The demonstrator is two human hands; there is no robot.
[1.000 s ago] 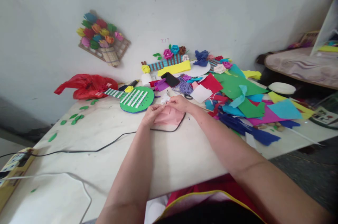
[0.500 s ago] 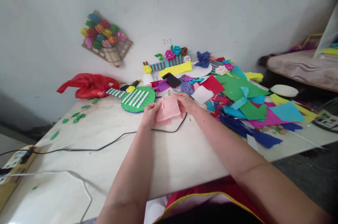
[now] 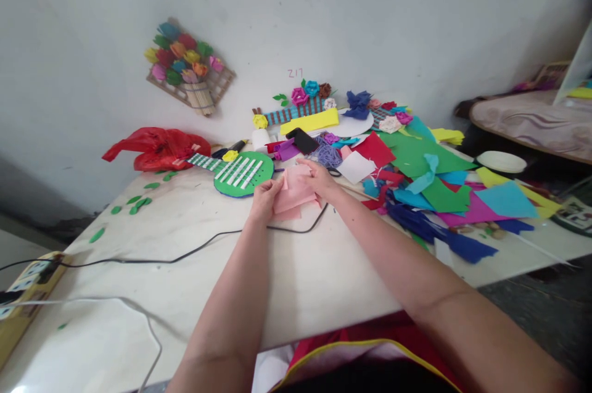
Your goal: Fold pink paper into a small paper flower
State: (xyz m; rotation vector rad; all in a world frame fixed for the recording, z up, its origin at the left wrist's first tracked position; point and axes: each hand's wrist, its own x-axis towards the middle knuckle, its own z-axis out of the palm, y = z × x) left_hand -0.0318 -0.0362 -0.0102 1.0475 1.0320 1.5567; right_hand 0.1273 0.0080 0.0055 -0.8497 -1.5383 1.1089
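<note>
Between my hands, just above the table, is a folded piece of pink crepe paper. My left hand pinches its left edge between thumb and fingers. My right hand is closed at the upper right of the paper, with fingers lying over its top. Another bit of pink paper shows beneath the held piece. Behind my left hand lies a green guitar-shaped craft with white strips on it. A black cable runs across the table under the paper.
Coloured paper scraps pile up on the right. A phone and purple yarn lie at the back. A red plastic bag and green paper leaves are on the left. A power strip sits at the left edge.
My right hand has shifted left and inward over the top of the pink paper. My left hand keeps its pinch on the left edge.
</note>
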